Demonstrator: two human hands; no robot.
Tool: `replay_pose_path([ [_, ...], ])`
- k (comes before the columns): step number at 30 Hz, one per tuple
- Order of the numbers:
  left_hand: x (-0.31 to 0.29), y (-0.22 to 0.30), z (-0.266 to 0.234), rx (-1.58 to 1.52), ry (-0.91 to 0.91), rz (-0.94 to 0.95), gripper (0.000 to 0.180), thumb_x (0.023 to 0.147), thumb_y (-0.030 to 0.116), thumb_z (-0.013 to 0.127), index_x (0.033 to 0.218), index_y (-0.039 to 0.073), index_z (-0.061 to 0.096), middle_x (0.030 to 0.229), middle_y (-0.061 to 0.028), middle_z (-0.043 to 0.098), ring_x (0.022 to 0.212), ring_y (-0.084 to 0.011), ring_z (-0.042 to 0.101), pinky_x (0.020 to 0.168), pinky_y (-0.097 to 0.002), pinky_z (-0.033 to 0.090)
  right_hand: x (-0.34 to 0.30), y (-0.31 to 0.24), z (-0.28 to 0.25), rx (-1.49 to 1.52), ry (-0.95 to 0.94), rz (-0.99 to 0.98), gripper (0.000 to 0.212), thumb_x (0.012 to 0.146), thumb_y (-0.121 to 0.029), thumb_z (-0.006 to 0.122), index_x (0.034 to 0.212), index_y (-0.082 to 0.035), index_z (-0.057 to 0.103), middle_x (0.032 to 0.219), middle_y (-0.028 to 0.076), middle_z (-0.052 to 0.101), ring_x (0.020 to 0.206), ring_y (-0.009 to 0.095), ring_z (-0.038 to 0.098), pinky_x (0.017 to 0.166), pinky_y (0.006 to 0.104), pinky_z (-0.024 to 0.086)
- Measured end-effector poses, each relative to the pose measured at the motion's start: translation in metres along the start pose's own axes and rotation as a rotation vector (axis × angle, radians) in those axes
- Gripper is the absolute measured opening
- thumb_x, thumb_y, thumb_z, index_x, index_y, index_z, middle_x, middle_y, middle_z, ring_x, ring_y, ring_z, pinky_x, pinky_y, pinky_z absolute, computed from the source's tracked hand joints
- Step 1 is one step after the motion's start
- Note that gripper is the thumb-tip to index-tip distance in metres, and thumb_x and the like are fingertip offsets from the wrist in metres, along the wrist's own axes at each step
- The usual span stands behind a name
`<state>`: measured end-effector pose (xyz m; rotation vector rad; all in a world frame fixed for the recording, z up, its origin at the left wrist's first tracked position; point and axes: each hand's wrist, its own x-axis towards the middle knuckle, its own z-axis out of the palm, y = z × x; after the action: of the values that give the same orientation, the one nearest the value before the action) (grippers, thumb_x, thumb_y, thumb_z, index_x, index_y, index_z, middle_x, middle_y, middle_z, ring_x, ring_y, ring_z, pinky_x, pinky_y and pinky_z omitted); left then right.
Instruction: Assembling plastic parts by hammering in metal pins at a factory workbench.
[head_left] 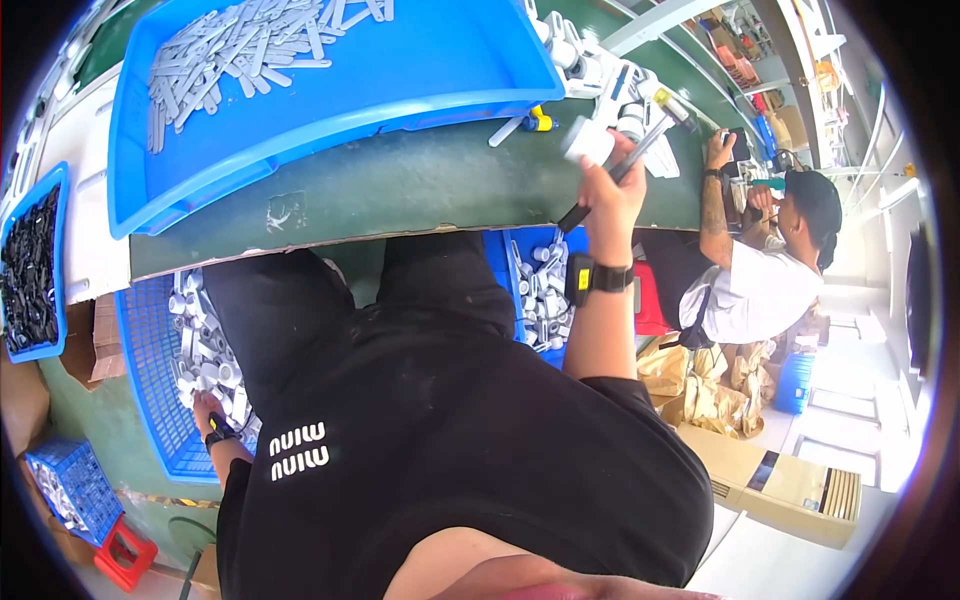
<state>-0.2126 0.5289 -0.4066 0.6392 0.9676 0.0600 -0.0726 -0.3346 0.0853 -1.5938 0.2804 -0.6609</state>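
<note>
Above the bench edge my right hand (614,195) is closed around a short white cylindrical plastic part (588,141) and a long slim tool (640,148) with a dark lower end; its exact kind is unclear. Low on the left, my left hand (206,408) reaches into a blue slatted basket (150,400) among many loose white plastic parts (208,350). Those parts and the small size of the hand hide how its fingers are set.
A big blue tray (330,125) of grey flat strips stands on the green bench (400,180). White assemblies (610,85) lie beyond its right side. A blue bin (545,290) of white parts sits below. Another person (765,270) works at the right.
</note>
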Motion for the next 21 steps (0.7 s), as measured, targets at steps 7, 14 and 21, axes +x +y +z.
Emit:
replay_pose_path([
  [7,-0.002,0.043,0.034,1.638,0.246,0.677,0.040,0.102,0.043,0.064,0.124,0.010,0.068,0.103,-0.0156,0.079,0.088,-0.0355,0.075,0.070,-0.0471,0.055,-0.071,0.005,0.080,0.330,-0.302,0.110,0.070,0.080,0.014,0.083,0.141,-0.002,0.052,0.142,0.012,0.058,0.092,0.014,0.072,0.068,0.0244,0.057],
  [14,-0.297,0.005,0.423,0.989,-0.527,1.162,0.022,0.098,0.012,0.078,0.082,0.001,0.068,0.070,-0.0032,0.061,0.066,-0.0098,0.051,0.059,-0.0318,0.041,-0.111,0.032,0.141,0.144,-0.521,-0.135,0.071,0.079,0.010,0.090,0.137,-0.004,0.052,0.147,0.011,0.051,0.134,0.023,0.059,0.108,0.0394,0.055],
  [21,-0.414,-0.069,0.562,1.097,-1.095,1.283,0.055,0.084,0.017,0.084,0.133,-0.001,0.066,0.122,-0.0233,0.075,0.115,-0.0420,0.073,0.100,-0.0441,0.058,-0.123,0.027,0.163,0.206,-0.612,-0.121,0.070,0.078,-0.002,0.096,0.137,-0.003,0.057,0.139,0.010,0.057,0.130,0.022,0.060,0.107,0.0374,0.053],
])
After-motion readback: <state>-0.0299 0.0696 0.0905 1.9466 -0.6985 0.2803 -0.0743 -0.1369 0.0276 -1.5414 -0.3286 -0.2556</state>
